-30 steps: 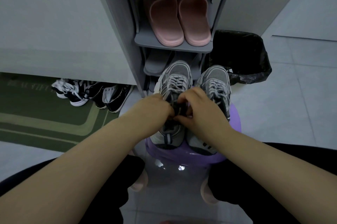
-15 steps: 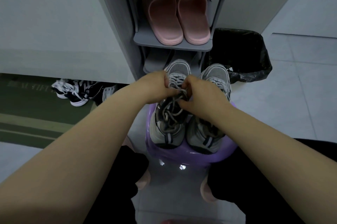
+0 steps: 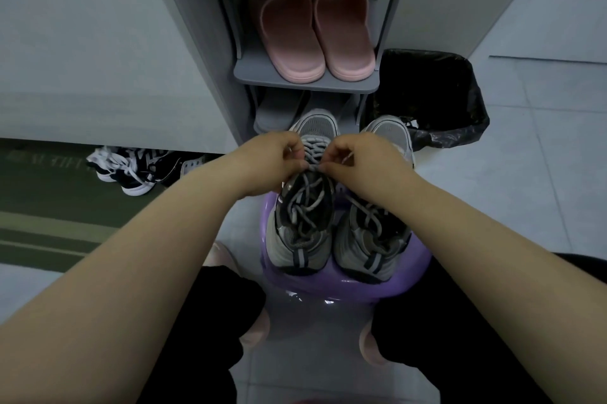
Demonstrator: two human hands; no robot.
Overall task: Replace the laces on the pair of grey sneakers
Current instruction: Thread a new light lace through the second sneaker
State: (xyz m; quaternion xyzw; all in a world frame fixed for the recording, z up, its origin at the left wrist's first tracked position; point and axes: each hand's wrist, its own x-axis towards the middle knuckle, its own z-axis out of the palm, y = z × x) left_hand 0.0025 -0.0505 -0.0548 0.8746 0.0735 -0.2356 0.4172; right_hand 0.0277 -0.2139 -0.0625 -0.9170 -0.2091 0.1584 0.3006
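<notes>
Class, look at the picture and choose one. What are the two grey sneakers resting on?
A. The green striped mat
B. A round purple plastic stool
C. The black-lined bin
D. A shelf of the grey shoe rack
B: both grey mesh sneakers sit side by side on the round purple plastic stool, in front of the grey shoe rack.

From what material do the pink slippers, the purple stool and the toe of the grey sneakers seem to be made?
Pink slippers: probably moulded foam or rubber; matte, one piece, no seams visible.
Purple stool: looks like hard plastic; glossy, with bright reflections at its front rim.
Grey sneakers: the left sneaker has a toe of woven mesh, with fine dotted texture; the heels look like smoother synthetic panels, though the dim light leaves this open.
</notes>
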